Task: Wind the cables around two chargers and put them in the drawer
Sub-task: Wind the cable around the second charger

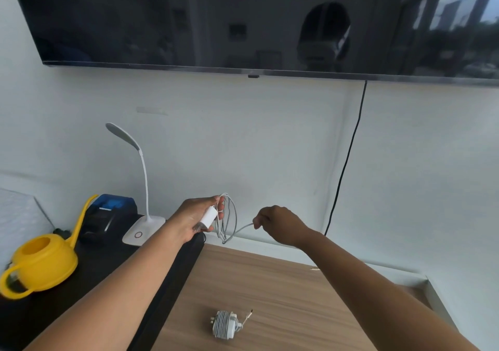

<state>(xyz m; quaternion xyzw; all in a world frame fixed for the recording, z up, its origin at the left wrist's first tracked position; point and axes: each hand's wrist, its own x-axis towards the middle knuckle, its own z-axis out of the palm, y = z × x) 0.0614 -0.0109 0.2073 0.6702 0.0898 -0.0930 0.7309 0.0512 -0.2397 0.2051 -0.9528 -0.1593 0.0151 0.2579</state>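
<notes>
- White plastic, small and light by the look of it: in the head view, the charger (pixel 208 217) sits in my left hand (pixel 198 219). The fingers are curled round its body, and it is held up above the far edge of the wooden surface (pixel 283 283).
- Its cable (pixel 229 215) hangs in several loose loops just beside the charger, dipping to a low bend. My right hand (pixel 278 225) pinches the free end between curled fingers.
- I judge the cable thin and limp, with enough spring that the loops will slip off unless kept taut. I would hold the stiff charger body by its flat sides and guide the cable near the end. I would not pull on the connector.
- The second charger (pixel 224 323) lies on the wooden surface close to me, well apart from both hands. Its cable is wound snugly round it and the tip pokes out.
- I cannot tell whether this wooden surface is the drawer.
</notes>
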